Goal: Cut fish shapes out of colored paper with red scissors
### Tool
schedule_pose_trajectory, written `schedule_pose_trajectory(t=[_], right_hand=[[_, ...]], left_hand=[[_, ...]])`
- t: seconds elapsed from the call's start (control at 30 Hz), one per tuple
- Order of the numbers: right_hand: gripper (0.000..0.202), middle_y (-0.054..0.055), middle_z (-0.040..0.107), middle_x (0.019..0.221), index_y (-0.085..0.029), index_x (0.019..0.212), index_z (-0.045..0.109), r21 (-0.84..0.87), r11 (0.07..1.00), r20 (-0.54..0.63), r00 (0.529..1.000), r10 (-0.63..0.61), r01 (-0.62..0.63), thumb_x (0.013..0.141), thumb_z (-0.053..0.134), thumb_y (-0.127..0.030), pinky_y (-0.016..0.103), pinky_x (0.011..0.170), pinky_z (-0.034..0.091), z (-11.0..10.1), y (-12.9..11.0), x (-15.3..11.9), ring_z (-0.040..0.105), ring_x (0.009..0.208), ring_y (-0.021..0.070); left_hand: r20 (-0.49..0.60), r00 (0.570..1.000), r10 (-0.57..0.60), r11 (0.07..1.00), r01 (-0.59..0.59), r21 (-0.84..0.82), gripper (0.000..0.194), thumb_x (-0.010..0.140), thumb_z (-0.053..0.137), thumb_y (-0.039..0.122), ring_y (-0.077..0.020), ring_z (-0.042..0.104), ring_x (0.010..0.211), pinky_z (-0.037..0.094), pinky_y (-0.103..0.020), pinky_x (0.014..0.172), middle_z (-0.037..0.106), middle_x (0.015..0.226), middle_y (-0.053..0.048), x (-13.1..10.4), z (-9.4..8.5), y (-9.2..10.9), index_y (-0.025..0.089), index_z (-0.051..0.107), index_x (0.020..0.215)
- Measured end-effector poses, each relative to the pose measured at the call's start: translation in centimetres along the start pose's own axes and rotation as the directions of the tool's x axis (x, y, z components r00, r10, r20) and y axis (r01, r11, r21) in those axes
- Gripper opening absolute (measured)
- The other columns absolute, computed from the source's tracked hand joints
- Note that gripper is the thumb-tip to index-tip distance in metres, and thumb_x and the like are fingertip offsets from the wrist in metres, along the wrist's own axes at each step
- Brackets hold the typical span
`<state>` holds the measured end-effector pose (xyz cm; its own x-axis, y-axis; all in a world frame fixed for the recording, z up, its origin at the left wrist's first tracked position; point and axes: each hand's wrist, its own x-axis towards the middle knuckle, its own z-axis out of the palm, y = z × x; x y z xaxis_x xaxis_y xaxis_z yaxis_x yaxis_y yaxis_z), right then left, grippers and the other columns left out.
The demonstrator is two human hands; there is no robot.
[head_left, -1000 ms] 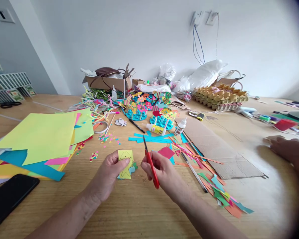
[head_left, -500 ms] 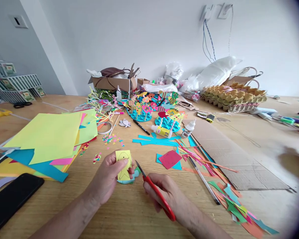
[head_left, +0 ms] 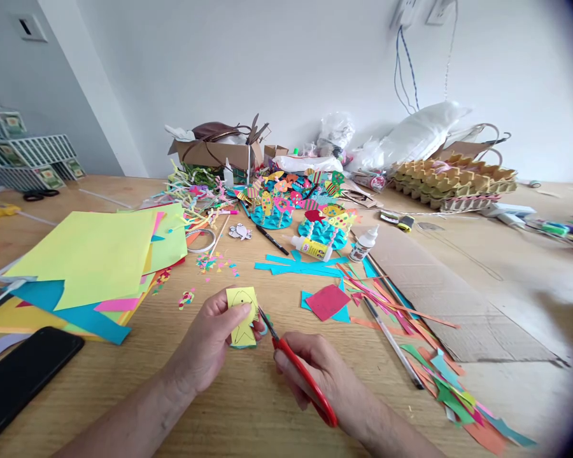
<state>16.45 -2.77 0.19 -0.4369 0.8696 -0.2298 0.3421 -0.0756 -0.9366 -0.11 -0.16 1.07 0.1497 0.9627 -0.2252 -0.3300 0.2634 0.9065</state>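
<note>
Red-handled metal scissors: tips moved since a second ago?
Yes. Against the bright blue paper strips, the tips of the red-handled scissors shifted down and left in the picture, beside the yellow paper with the drawn fish.

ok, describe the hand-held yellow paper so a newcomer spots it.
On the wooden table, go to the front centre, where the left hand faces red-handled scissors. That hand pinches the small yellow paper. Unlike the large yellow sheet lying to its left, it bears a dark fish outline.

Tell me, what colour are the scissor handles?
The scissor handles are red, seen best in the head view.
</note>
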Motion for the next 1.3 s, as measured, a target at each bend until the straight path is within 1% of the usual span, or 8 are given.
schedule_pose_trajectory(t=[0.43,0.9,1.13,1.3], right_hand=[[0.032,-0.007,0.038,0.041,-0.020,0.055,0.038,0.050,0.999,0.022,1.000,-0.012,0.011,0.084,0.042,-0.034,0.018,0.037,0.025,-0.1,0.0,-0.1,0.033,0.037,0.0076],[0.034,-0.008,0.037,0.041,-0.020,0.056,0.038,0.047,0.998,0.026,0.999,-0.034,0.033,0.085,0.042,-0.036,0.017,0.035,0.023,-0.1,0.9,0.2,0.033,0.035,0.0059],[0.036,-0.008,0.036,0.042,-0.020,0.057,0.038,0.037,0.998,0.029,0.999,-0.042,0.041,0.085,0.043,-0.041,0.017,0.034,0.022,-0.1,0.9,0.2,0.032,0.035,0.0059],[0.038,-0.008,0.036,0.042,-0.020,0.057,0.037,0.040,0.998,0.036,0.998,-0.049,0.047,0.085,0.044,-0.044,0.017,0.034,0.022,-0.2,1.0,0.2,0.032,0.035,0.0058]], left_hand=[[0.058,0.998,-0.006,0.999,0.008,-0.036,0.008,0.070,0.062,0.022,-0.0117,0.058,0.051,0.048,-0.022,0.053,0.067,0.057,-0.002,0.1,-0.2,-0.2,0.014,0.062,0.070],[0.054,0.999,-0.010,0.999,0.012,-0.045,0.008,0.068,0.065,0.021,-0.0117,0.058,0.050,0.048,-0.021,0.052,0.067,0.055,-0.002,0.2,0.2,0.1,0.014,0.062,0.068],[0.052,0.999,-0.001,0.999,0.003,-0.036,0.008,0.067,0.065,0.022,-0.0118,0.058,0.051,0.047,-0.021,0.052,0.067,0.056,-0.002,0.1,0.0,-0.2,0.014,0.063,0.067],[0.080,0.997,0.011,1.000,-0.009,-0.028,0.008,0.069,0.064,0.021,-0.0118,0.058,0.051,0.047,-0.022,0.052,0.066,0.055,-0.001,0.1,0.0,-0.1,0.014,0.064,0.066]])
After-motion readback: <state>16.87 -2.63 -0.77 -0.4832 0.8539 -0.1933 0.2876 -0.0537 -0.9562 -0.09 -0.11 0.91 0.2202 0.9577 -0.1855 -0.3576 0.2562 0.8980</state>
